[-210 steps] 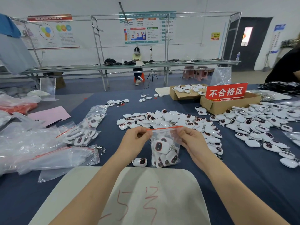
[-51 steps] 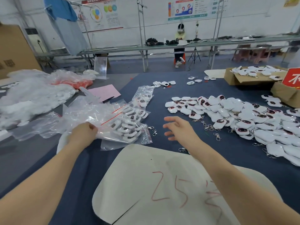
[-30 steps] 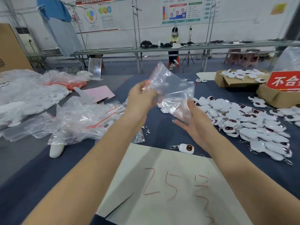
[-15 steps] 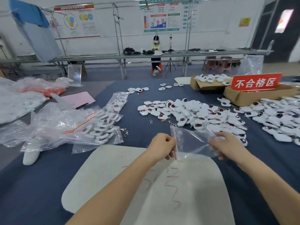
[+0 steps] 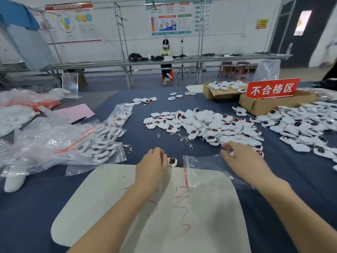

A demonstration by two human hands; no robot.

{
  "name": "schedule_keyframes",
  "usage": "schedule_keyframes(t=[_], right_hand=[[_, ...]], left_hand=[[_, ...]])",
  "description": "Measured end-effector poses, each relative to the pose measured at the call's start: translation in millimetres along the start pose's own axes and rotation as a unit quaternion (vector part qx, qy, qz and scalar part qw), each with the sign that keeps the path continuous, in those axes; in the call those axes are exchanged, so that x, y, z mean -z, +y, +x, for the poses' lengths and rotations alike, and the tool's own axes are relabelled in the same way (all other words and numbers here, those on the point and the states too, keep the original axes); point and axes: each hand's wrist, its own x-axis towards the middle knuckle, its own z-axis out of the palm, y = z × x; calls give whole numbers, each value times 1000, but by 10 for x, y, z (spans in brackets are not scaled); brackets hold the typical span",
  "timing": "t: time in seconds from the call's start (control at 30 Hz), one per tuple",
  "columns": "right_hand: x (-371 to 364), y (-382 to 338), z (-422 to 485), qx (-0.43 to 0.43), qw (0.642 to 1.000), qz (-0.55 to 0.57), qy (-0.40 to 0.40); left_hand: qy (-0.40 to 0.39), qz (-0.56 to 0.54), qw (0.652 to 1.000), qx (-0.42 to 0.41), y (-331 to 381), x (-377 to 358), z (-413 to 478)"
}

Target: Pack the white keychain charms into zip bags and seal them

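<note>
As it lies flat, zip bag [image 5: 204, 167] opens leftward.

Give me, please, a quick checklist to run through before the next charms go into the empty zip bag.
1. The empty zip bag lies flat on the table in front of the person, nothing inside: ok.
2. Bag mouth open: cannot tell; only its red zip strip shows.
3. The left hand is at the single charm: ok; grip cannot tell.
4. The right hand is at the near edge of the charm pile: ok; what it holds, cannot tell.
5. The filled bags lie apart, to the left: ok.
</note>
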Motion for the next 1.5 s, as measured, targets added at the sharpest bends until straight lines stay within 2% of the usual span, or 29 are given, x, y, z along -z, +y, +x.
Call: schedule_keyframes(t=[0.13,0.2,0.37,0.5,0.6,0.8,0.9,1.03,1.1,1.17,1.23,1.3,1.33,1.4,1.5], right_hand=[[-275,-223,112,51,992,115,-16],[-428,-305,192,60,985,162,-22],[-706,-446,428,57,972,218,-68],[-862,-469,648,38,960,264,-91],[-938,-480,722,55,910,405,-76],[-1091,-408,768,77,879,470,-40],[-1104,-385,771,81,878,469,-47],[-1025,-447,721,72,880,467,-43],[-902,-470,672,71,903,423,0],[-751,-475,569,75,947,312,19],[-659,-515,410,57,983,164,-54],[-670,-598,239,46,989,-1,-140],[-695,-636,171,59,984,-55,-159],[-716,-682,112,87,981,-87,-148],[-688,-649,179,77,984,-67,-149]], left_hand=[[-27,81,995,-45,-169,-165,34],[-47,56,996,-50,-199,-208,109],[-82,-155,984,-12,-214,-267,354],[-41,-371,928,17,2,-308,530],[-31,-474,878,61,211,-396,574],[-57,-491,869,37,298,-518,490],[-51,-479,876,23,275,-518,500],[-47,-492,869,21,240,-485,496],[-29,-484,874,7,198,-449,478],[4,-428,903,-29,127,-391,430],[39,-364,929,-56,48,-309,362],[52,-342,937,-52,-31,-238,288],[47,-352,934,-34,-59,-201,248],[24,-407,913,9,-82,-131,174],[-37,-449,891,48,-82,-13,84]])
